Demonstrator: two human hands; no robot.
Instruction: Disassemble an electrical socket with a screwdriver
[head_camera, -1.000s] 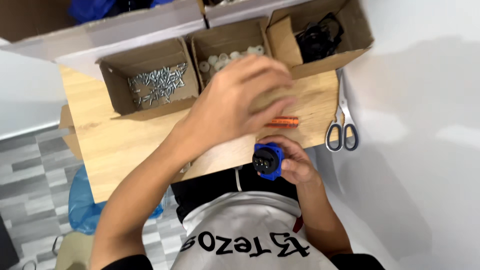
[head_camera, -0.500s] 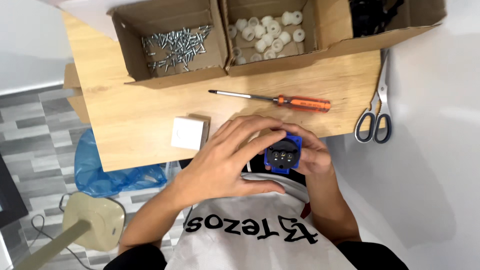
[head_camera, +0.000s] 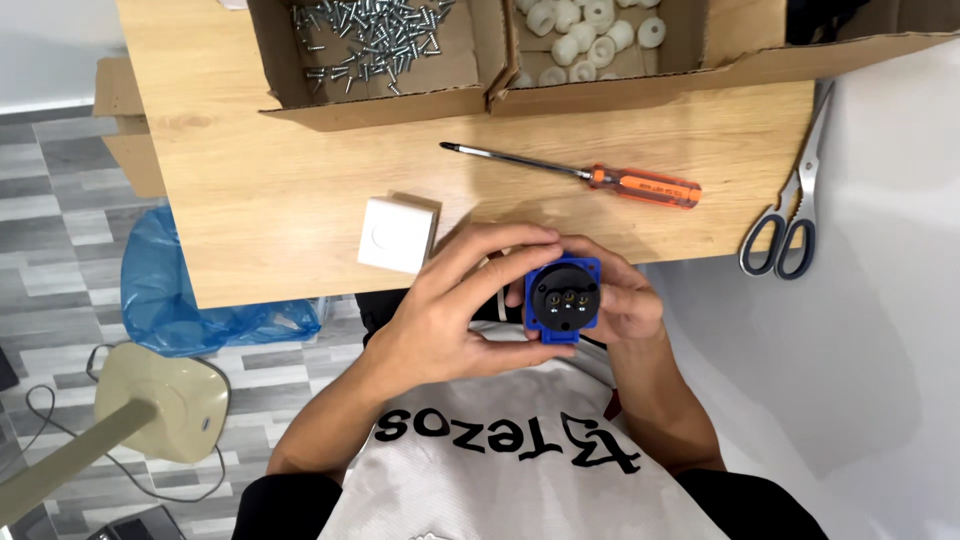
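Socket (head_camera: 563, 300): blue and black plastic, matt. Table (head_camera: 270, 210): pale wood grain, smooth. Boxes (head_camera: 385, 100): raw brown cardboard. Screws (head_camera: 370, 35): shiny metal. Screwdriver (head_camera: 600, 178): steel shaft, glossy orange translucent plastic handle. Scissors (head_camera: 790, 215): metal blades.

Wooden tabletop (head_camera: 250, 210): two open cardboard boxes (head_camera: 380, 95), orange-handled screwdriver (head_camera: 640, 186), scissors (head_camera: 790, 215), white block (head_camera: 398, 234), possibly switch.

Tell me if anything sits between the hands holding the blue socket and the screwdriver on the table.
Nothing visible does. Both the left hand and right hand hold the blue socket at the table's near edge. The screwdriver lies on bare wood just beyond. The white box sits to the left, the scissors far right.
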